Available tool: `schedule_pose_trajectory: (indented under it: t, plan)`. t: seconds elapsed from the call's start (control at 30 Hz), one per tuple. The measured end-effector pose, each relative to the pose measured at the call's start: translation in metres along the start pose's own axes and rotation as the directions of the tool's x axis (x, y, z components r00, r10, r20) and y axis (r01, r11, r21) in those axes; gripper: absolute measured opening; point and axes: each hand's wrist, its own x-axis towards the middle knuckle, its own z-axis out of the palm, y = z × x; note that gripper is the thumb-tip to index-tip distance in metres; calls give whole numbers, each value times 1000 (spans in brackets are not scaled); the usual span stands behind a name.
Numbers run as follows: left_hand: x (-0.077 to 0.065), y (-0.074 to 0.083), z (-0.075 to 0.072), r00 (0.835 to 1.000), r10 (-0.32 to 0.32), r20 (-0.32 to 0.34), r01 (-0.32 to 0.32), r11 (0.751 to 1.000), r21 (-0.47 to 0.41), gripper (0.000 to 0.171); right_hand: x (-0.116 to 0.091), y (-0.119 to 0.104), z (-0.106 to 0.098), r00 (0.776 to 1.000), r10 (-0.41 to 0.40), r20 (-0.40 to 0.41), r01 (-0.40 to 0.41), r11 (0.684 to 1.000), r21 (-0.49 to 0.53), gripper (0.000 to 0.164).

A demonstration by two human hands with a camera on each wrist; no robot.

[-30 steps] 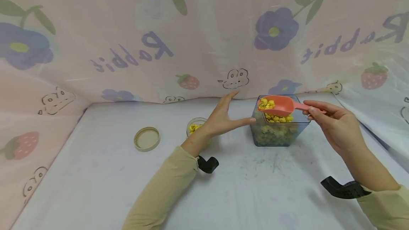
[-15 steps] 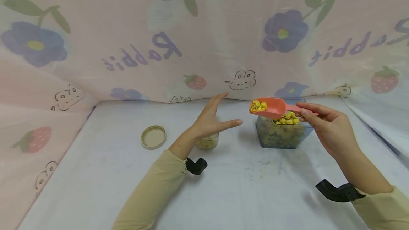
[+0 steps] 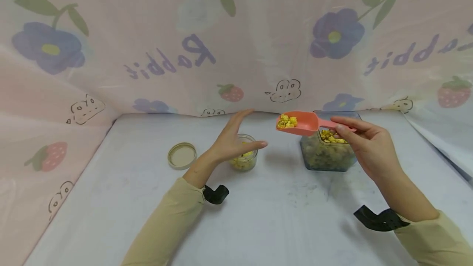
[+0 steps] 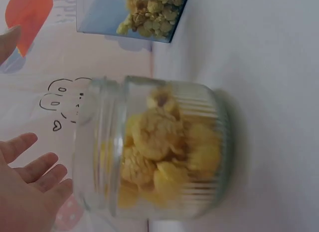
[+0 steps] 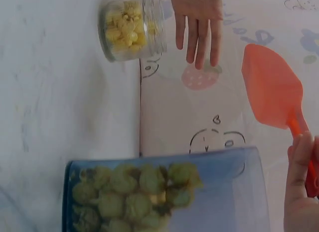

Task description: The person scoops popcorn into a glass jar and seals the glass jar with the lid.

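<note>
My right hand [image 3: 369, 143] pinches the handle of a coral-pink scoop [image 3: 304, 123], held level above the table. Yellow popcorn [image 3: 286, 121] lies in the scoop's front end. Fingers spread, my left hand [image 3: 229, 141] hovers over and beside a small glass jar [image 3: 246, 163], holding nothing. In the left wrist view the jar [image 4: 164, 147] stands upright, lidless and partly filled with popcorn. Below the scoop's handle sits a bluish clear bin [image 3: 325, 161] with more popcorn, also seen as a bin [image 5: 219, 202] in the right wrist view.
A round cream lid [image 3: 182, 156] lies left of the jar on the white-covered table [image 3: 258, 225]. A printed cloth [image 3: 251, 52] hangs behind the table as a backdrop. Small crumbs or marks dot the cover in front of the bin.
The right hand carries the loaded scoop leftward from over the bin. The left hand draws back to the left, uncovering more of the jar. The head view shifts slightly right.
</note>
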Motion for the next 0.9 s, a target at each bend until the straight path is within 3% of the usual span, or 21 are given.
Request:
schedule_pose_trajectory:
  t: [0.33,0.9]
  plan:
    - [-14,-11,-5,1000,-7,17,7,1000,-5,96,-1,4,15,998,35,-43,-38,996,-80,25]
    - [-31,-31,-9,998,-57,35,57,998,-18,97,-6,13,42,998,-55,-20,52,987,-151,26]
